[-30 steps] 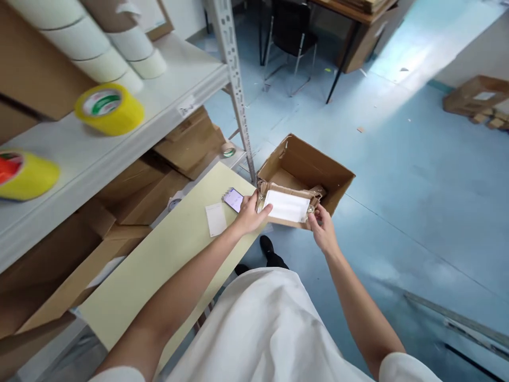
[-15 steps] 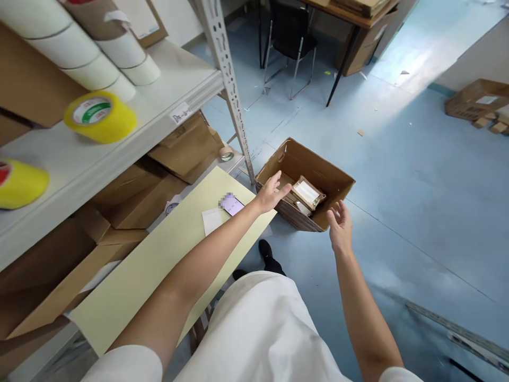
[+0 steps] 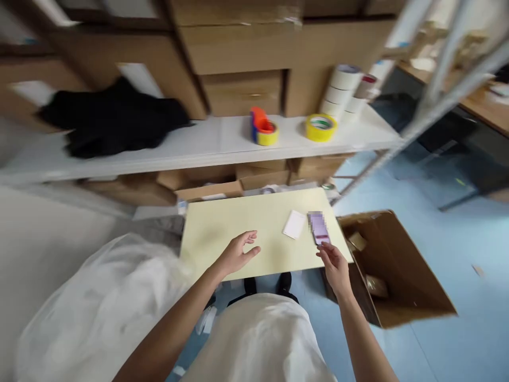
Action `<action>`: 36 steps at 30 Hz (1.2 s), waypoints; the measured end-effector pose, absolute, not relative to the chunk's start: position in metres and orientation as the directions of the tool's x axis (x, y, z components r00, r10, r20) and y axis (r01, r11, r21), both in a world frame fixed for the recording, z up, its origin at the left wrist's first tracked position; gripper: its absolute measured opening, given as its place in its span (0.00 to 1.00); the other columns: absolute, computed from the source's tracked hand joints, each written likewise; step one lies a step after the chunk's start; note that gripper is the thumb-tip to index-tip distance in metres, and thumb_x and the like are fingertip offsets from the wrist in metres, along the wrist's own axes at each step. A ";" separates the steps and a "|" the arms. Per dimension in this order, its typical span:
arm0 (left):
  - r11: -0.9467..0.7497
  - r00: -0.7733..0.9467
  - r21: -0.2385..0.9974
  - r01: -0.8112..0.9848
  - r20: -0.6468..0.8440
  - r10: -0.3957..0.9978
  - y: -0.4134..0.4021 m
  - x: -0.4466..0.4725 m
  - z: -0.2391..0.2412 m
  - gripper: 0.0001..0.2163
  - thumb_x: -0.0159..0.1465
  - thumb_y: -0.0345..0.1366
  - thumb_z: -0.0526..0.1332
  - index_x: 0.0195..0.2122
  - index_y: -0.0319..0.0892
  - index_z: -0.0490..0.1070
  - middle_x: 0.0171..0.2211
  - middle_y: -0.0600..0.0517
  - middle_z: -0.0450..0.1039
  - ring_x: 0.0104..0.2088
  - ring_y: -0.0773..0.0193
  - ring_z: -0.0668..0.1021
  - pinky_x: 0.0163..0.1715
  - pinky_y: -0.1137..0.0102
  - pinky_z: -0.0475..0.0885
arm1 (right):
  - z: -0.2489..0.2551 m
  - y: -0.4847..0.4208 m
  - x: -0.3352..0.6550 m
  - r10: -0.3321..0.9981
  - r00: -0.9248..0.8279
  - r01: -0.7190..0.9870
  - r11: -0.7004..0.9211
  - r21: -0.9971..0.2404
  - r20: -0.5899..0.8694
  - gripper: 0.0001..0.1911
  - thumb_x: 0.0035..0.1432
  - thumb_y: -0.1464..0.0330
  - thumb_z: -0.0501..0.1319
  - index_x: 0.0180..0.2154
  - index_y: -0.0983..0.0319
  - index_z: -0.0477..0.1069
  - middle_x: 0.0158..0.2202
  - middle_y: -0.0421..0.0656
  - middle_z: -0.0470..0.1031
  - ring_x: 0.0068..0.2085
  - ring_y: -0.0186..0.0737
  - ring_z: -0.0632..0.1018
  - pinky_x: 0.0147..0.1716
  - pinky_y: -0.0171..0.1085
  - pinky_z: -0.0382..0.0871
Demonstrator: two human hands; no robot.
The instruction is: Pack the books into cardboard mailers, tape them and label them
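Note:
Over the pale yellow tabletop (image 3: pixel 230 223) I see both of my hands. My left hand (image 3: pixel 237 253) hovers near the front edge with fingers apart, holding nothing. Near the table's right end, my right hand (image 3: pixel 334 263) is just below a phone (image 3: pixel 319 229); its fingers are loosely curved and apart, with nothing in them. Whether the fingertips touch the phone's lower edge I cannot tell. A white slip of paper (image 3: pixel 295 224) lies left of the phone. To the right, an open cardboard box (image 3: pixel 413 265) on the floor has a few small packages (image 3: pixel 376 286) inside.
A grey shelf (image 3: pixel 222 140) spans the back, bearing a tape dispenser (image 3: pixel 263 127), a yellow tape roll (image 3: pixel 320 127), white rolls (image 3: pixel 340 90), black cloth (image 3: pixel 119 119) and cartons (image 3: pixel 242 50). A large white plastic bag (image 3: pixel 107 307) bulges at left. The shelf post (image 3: pixel 369 164) stands right.
My view has turned left from the box to the table and shelf. Both hands have moved from around the box to over the table, still without anything in them.

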State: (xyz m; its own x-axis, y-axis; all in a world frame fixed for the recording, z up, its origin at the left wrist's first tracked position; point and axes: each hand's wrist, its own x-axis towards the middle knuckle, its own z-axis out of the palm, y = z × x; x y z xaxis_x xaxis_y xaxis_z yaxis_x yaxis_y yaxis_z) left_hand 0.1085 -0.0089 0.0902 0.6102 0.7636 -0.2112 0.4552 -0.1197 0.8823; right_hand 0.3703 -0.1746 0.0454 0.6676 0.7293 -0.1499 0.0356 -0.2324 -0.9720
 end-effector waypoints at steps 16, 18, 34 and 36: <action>0.389 -0.356 0.835 0.391 -0.253 0.900 -0.137 -0.077 0.074 0.19 0.64 0.47 0.48 0.24 0.43 0.71 0.17 0.53 0.69 0.20 0.65 0.70 0.25 0.71 0.63 | 0.056 -0.052 0.119 0.720 -0.669 0.611 0.388 -0.690 -0.187 0.19 0.60 0.60 0.49 0.49 0.54 0.69 0.28 0.40 0.75 0.26 0.40 0.74 0.30 0.40 0.69; 0.462 -0.470 0.824 0.329 -0.281 0.836 -0.159 -0.081 0.078 0.21 0.64 0.47 0.48 0.21 0.43 0.69 0.17 0.52 0.70 0.19 0.65 0.71 0.25 0.70 0.64 | 0.049 -0.043 0.101 0.595 -0.774 0.567 0.501 -0.654 -0.215 0.18 0.60 0.61 0.49 0.49 0.53 0.70 0.30 0.41 0.77 0.28 0.41 0.76 0.31 0.41 0.69; 0.249 -0.942 0.934 -0.256 -0.299 0.152 -0.309 -0.210 0.074 0.19 0.54 0.51 0.62 0.35 0.39 0.76 0.34 0.45 0.79 0.33 0.54 0.81 0.20 0.73 0.68 | 0.072 -0.100 -0.137 -0.066 -0.983 0.039 0.833 -0.553 -0.169 0.17 0.60 0.67 0.52 0.50 0.58 0.70 0.40 0.45 0.78 0.42 0.43 0.77 0.41 0.38 0.66; 0.217 -0.944 0.936 -0.276 -0.307 0.124 -0.317 -0.242 0.072 0.17 0.51 0.49 0.65 0.29 0.38 0.76 0.27 0.46 0.78 0.32 0.54 0.81 0.18 0.74 0.65 | 0.071 -0.111 -0.170 -0.042 -0.985 0.055 0.840 -0.539 -0.165 0.17 0.60 0.67 0.53 0.50 0.59 0.70 0.40 0.45 0.78 0.42 0.43 0.77 0.41 0.38 0.66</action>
